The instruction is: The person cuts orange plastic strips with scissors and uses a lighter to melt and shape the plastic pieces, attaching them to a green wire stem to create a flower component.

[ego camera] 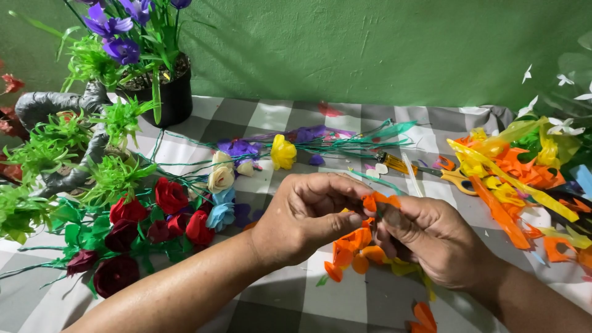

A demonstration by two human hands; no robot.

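While a green wall fills the background, a table under a grey-and-white checked cloth carries nearly everything else, and no packages, labels or signs show anywhere on it. At the far left stands a grey twisted trunk with bright green tufts, and behind it a black pot of purple flowers. Below these lies a bunch of finished red and dark red roses on green stems, with a few cream and pale blue roses and a single yellow flower beside loose green stems; judging by these, a good many blooms are already made. At the right edge a heap of orange, yellow and green strips lies uncut or half cut, which suggests plenty of material remains to be worked, with yellow-handled scissors lying unused just beside it. Near the middle, both hands meet over a cluster of small orange petals on the cloth. Curled nearly shut, the left hand pinches an orange petal piece between thumb and fingertips, while the right hand, fingers likewise folded in, grips the same piece from the other side; this flower looks only begun.
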